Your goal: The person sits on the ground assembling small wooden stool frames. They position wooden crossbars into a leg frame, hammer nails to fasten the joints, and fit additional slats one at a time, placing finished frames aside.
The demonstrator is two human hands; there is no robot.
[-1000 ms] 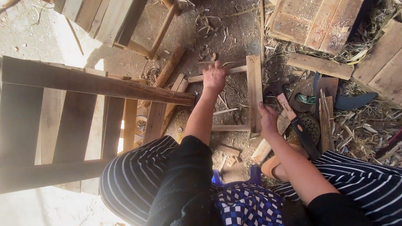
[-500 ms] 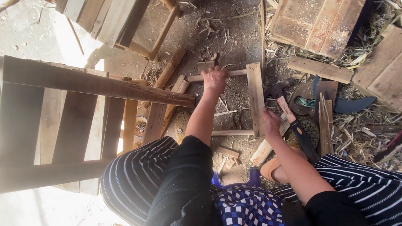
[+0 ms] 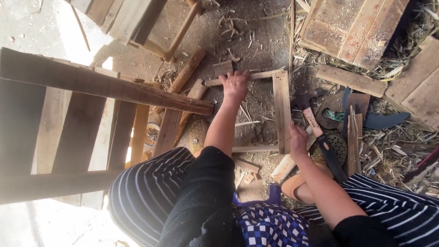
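Bare dirt (image 3: 255,43) beyond the wooden frame (image 3: 281,111) lies open; slatted pallet (image 3: 81,119) blocks the left (tools (image 3: 329,148) crowd the right).

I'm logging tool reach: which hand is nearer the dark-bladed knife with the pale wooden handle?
Right. The right hand grips the wooden frame just beside the knife; the left hand holds the frame's far top corner.

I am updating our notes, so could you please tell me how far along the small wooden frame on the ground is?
Done: the wooden frame has its top, right and bottom slats joined. In hand: the left hand grips the top slat and the right hand rests at the lower right corner. Left: the left side looks open, with loose offcuts nearby.
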